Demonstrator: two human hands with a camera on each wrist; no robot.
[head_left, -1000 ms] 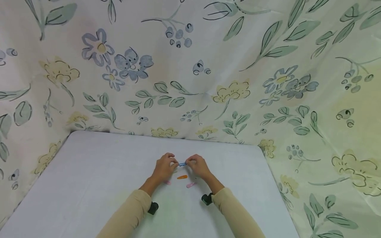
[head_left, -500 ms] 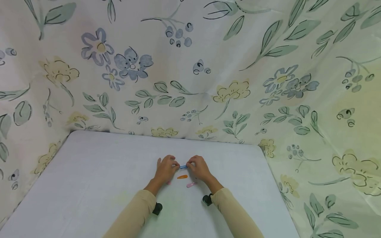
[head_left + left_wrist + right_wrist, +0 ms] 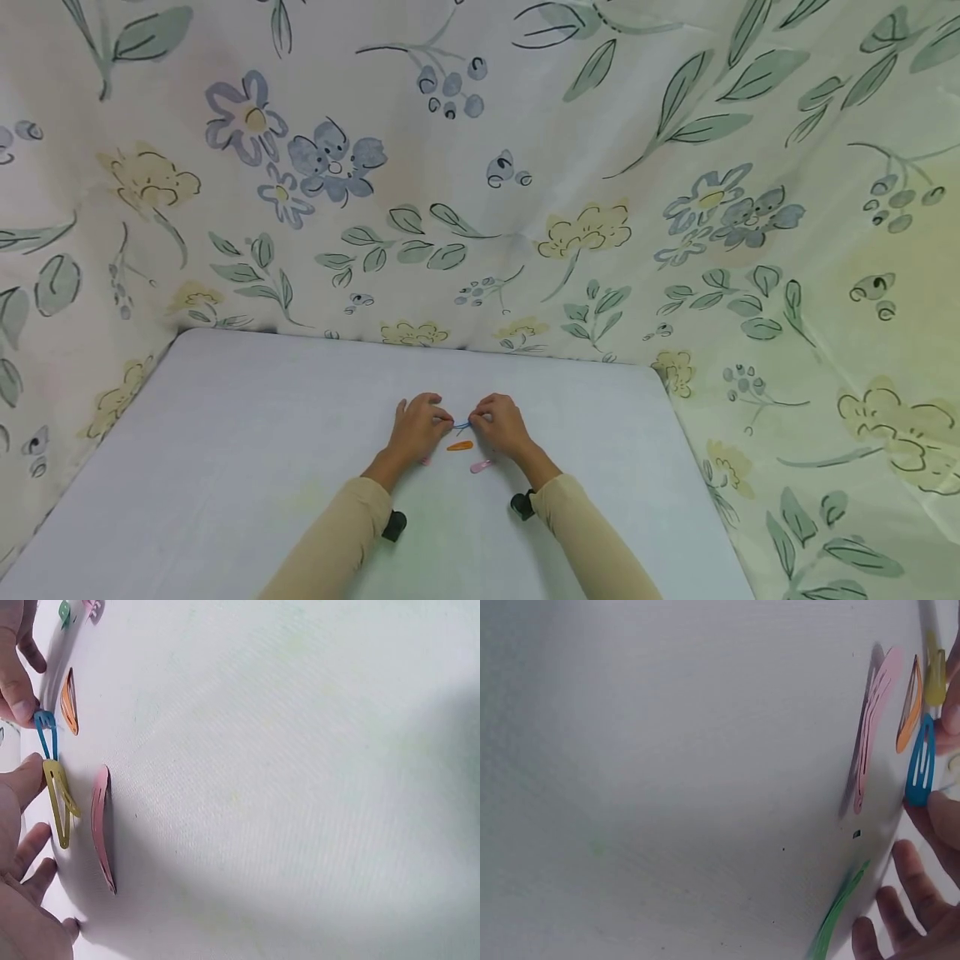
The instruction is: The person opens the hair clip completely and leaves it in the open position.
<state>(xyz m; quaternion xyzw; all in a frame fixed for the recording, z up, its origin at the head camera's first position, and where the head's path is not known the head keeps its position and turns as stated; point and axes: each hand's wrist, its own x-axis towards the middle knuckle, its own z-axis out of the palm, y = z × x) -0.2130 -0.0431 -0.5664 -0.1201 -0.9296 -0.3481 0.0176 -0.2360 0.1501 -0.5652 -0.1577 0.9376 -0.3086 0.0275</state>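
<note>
A small blue snap hair clip (image 3: 461, 425) sits between the 2 hands just above the white table (image 3: 225, 433), near the table's middle. It is a flat metal teardrop with slotted cut-outs, glossy blue; in the right wrist view (image 3: 920, 761) its wide rounded end points to 6 o'clock and its narrow end to 12 o'clock.

The left hand (image 3: 415, 429) pinches one end of it with thumb and fingertip, at 9 o'clock of the clip in the head view. The right hand (image 3: 501, 425) pinches the other end at 3 o'clock, its remaining fingers loosely curled. In the left wrist view the blue clip (image 3: 46, 735) touches end to end with a yellow clip (image 3: 58, 802), which lies against the left thumb.

An orange clip (image 3: 459, 446) lies on the table at 6 o'clock of the blue one, just beside it. A pink clip (image 3: 481, 466) lies further toward 5 o'clock, near the right wrist. A second pink clip (image 3: 101, 825) lies beside the yellow one. A green clip (image 3: 838, 911) lies near the right fingers.
</note>
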